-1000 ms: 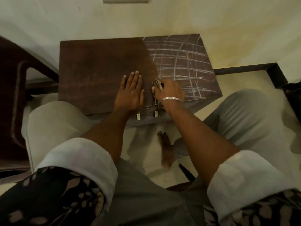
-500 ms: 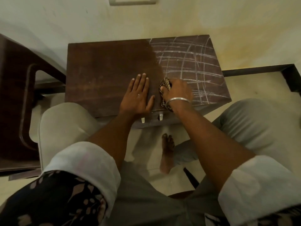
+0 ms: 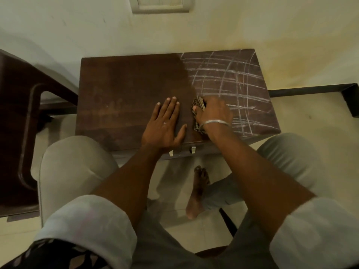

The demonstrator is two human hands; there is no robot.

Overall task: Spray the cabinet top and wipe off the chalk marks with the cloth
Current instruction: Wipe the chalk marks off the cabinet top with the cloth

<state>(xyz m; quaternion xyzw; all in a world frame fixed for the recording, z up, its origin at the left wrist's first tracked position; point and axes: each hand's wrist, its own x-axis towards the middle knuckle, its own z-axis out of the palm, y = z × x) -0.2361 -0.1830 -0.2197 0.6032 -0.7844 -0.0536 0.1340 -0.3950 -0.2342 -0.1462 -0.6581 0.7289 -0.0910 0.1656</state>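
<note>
The dark wooden cabinet top (image 3: 126, 90) fills the middle of the view. Its left part is plain dark wood, while white chalk marks (image 3: 229, 78) criss-cross its right part. My left hand (image 3: 165, 125) lies flat on the wood near the front edge, fingers spread, holding nothing. Just to its right, my right hand (image 3: 213, 111), with a metal bangle on the wrist, presses a crumpled patterned cloth (image 3: 198, 103) onto the top at the border of the chalked area. The cloth is mostly hidden under the hand. No spray bottle is in view.
A dark chair (image 3: 21, 121) stands at the left of the cabinet. A pale wall (image 3: 194, 32) runs behind it. Two metal handles (image 3: 182, 151) stick out under the front edge. My knees (image 3: 73, 164) flank the cabinet, and a bare foot (image 3: 198, 191) rests on the floor.
Both hands stay in nearly the same spots on the cabinet top, with the cloth under my right hand. The camera has shifted, so the cabinet sits lower and further right in view.
</note>
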